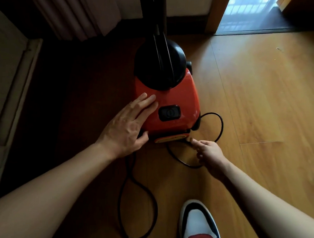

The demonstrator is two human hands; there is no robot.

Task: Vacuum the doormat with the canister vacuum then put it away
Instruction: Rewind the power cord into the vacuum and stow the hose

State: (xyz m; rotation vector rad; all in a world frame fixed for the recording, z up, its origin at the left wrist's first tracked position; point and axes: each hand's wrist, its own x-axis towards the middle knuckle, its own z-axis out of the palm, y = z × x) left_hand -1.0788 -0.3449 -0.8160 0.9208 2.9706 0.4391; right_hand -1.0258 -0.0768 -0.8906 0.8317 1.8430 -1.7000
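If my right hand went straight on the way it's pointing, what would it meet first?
Probably the rear end of the canister vacuum, just ahead of the right hand, where the power cord enters; depth is unclear.

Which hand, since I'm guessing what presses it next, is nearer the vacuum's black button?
Left. The left hand lies flat on the red vacuum, fingers beside the button. The right hand is lower right, pinching the cord at the vacuum's near end.

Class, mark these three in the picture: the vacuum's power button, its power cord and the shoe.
power button [169,113]: head view, centre of the black switch.
power cord [222,126]: head view, right-hand loop on the floor.
shoe [198,224]: head view, white toe.
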